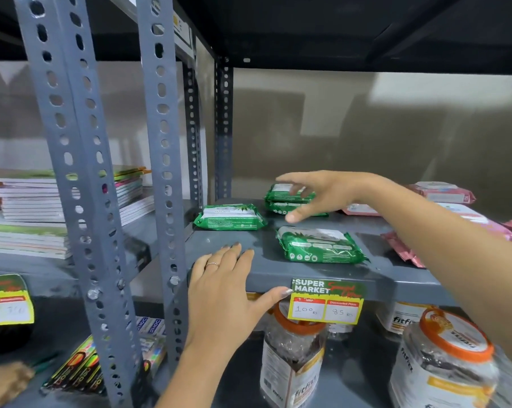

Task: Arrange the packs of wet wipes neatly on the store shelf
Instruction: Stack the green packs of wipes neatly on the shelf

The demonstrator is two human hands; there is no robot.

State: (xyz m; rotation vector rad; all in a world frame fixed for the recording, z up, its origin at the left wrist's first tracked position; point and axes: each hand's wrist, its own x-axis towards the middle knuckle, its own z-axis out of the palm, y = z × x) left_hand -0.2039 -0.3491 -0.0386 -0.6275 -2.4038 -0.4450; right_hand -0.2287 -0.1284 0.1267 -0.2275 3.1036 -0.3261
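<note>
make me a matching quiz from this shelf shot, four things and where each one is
Things:
1. left hand
2. right hand
3. price tag
4. jars

Places:
A. on the shelf below the wipes
B. stuck to the shelf's front edge
C. resting flat on the shelf's front edge
D. reaching to the rear green stack

Pairs: 1-C, 2-D, 3-B, 4-A

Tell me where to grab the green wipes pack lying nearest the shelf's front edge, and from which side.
Take the front green pack across its short width, thumb on the near long edge and fingers on the far one, coming from above and in front. It lies flat, apart from the other packs, so both long edges look free.
</note>
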